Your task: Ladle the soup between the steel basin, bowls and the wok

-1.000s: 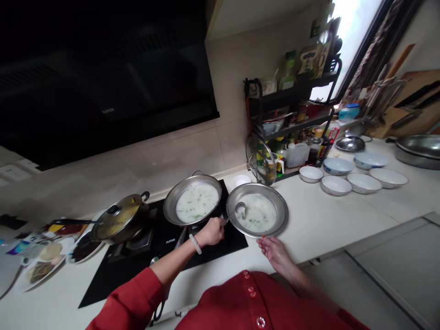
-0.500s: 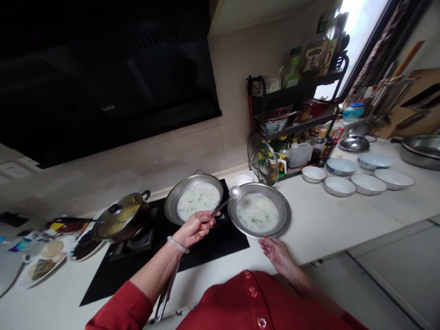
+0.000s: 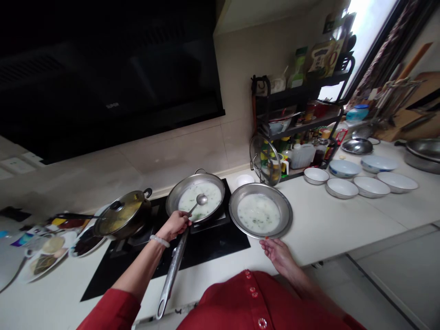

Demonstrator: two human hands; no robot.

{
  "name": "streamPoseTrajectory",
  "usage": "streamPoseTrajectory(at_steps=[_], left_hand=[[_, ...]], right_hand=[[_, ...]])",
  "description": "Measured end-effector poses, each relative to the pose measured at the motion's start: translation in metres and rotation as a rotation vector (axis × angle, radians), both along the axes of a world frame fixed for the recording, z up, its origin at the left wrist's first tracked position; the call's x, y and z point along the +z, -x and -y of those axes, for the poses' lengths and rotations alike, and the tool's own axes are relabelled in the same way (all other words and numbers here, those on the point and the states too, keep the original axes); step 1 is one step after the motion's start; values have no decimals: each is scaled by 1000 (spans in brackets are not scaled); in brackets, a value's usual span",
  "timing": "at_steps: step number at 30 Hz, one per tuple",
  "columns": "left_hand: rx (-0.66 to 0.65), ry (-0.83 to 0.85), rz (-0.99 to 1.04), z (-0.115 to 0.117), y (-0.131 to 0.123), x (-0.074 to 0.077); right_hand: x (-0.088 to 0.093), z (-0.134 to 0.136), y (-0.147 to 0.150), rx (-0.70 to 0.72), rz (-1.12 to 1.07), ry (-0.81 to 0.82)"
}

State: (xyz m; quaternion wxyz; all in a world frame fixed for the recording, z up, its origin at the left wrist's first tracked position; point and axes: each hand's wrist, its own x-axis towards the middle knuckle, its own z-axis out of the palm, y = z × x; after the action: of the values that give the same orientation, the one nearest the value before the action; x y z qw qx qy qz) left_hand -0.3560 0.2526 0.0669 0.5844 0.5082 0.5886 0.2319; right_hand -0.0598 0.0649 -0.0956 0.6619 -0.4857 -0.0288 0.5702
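Observation:
My left hand [image 3: 176, 224] is closed round the handle of a metal ladle [image 3: 201, 199]. The ladle's bowl is over the white soup with green bits [image 3: 210, 195] in a steel wok [image 3: 173, 195] on the stove; whether it touches the soup I cannot tell. The wok's long handle [image 3: 172, 275] points toward me, under my left wrist. On the counter to the right stands a wide steel basin [image 3: 286, 215] of similar white soup [image 3: 257, 208]. My right hand [image 3: 279, 254] pinches the basin's near rim.
A lidded pot [image 3: 120, 215] sits on the left of the black stove [image 3: 213, 245]. Plates of food [image 3: 51, 256] lie further left. A glass lid [image 3: 264, 160] leans on a spice rack [image 3: 299, 123] behind the basin. Several bowls [image 3: 342, 188] stand on the right counter [image 3: 343, 224].
My left hand has moved left with the ladle, from the basin's edge to over the wok. My right hand keeps its place on the basin rim.

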Motion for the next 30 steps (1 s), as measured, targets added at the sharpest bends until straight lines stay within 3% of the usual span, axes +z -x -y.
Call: streamPoseTrajectory(at_steps=[6, 14, 30], left_hand=[[3, 78, 70, -4, -5, -8], [55, 286, 287, -11, 4, 6], [134, 302, 347, -10, 15, 9]], right_hand=[[2, 0, 1, -12, -5, 3], [2, 0, 2, -24, -9, -5], [3, 1, 2, -17, -12, 0]])
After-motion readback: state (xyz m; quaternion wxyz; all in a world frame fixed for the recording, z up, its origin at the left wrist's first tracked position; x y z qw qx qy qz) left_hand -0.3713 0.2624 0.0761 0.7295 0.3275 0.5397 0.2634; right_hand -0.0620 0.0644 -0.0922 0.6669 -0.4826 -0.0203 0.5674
